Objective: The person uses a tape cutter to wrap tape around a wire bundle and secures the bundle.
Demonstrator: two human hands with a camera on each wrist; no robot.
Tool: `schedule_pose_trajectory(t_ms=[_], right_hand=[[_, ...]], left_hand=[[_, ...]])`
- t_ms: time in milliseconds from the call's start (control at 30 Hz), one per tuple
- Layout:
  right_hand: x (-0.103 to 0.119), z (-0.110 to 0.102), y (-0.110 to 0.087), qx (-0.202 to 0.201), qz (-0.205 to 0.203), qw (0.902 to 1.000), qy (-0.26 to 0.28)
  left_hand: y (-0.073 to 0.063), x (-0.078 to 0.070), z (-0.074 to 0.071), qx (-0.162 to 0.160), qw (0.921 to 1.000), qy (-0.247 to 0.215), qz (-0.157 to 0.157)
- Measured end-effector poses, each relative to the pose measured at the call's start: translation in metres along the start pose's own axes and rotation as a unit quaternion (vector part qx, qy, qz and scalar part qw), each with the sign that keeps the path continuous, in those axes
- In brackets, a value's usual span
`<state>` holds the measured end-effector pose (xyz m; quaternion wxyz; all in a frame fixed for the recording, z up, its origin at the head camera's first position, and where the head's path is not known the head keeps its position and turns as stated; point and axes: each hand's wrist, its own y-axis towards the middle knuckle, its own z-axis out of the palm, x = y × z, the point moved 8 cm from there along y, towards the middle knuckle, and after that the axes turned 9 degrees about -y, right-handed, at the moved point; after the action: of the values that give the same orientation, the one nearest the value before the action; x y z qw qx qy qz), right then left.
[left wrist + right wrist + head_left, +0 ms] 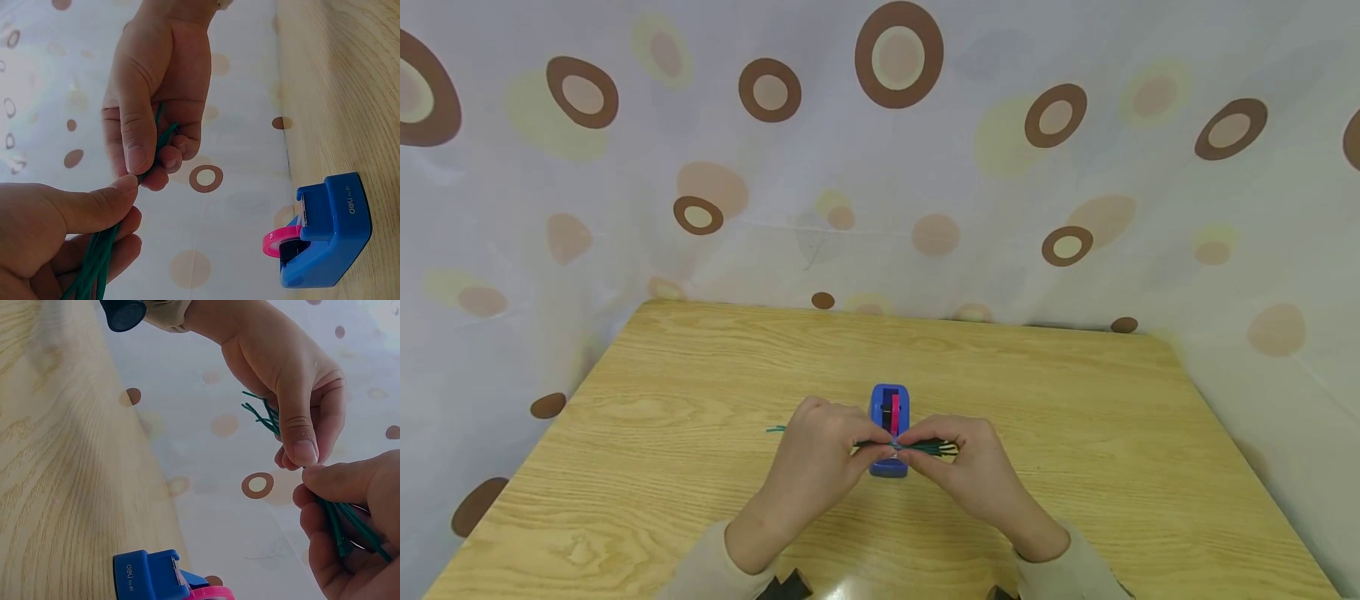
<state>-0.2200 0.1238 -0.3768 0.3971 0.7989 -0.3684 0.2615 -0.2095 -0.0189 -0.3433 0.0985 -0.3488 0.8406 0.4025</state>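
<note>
Both hands pinch a bundle of thin green strands [931, 448], with their fingertips meeting near its middle. The left hand [820, 450] holds one side between thumb and fingers; a few thin strand ends [256, 412] stick out past it. Gripping the other side, the right hand [973, 467] has strands running back into its palm, as the right wrist view shows. Fingers hide the middle of the bundle. Behind and below the fingertips stands a blue tape dispenser [337, 231] holding a pink tape roll [281, 240].
The dispenser rests on a light wooden table [700, 375], partly covered by the hands in the head view. A pale cloth with brown rings [895, 208] hangs behind the table and along both sides.
</note>
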Motion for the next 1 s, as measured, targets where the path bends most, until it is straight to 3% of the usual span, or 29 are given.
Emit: schedule_pose_trajectory(t_ms=[333, 500, 1000], right_hand=[[0.0036, 0.0002, -0.0003, -0.004, -0.031, 0.9992, 0.026], [0.0044, -0.0001, -0.0001, -0.016, -0.049, 0.9983, 0.028], [0.0091, -0.0043, -0.0007, -0.037, -0.069, 0.9967, 0.022]], left_hand=[[0.0011, -0.0027, -0.0023, -0.016, 0.9998, 0.0, 0.016], [0.0016, -0.001, -0.0018, -0.012, 0.9999, 0.001, 0.005], [0.0025, 0.0062, 0.0045, 0.065, 0.9954, -0.039, -0.058]])
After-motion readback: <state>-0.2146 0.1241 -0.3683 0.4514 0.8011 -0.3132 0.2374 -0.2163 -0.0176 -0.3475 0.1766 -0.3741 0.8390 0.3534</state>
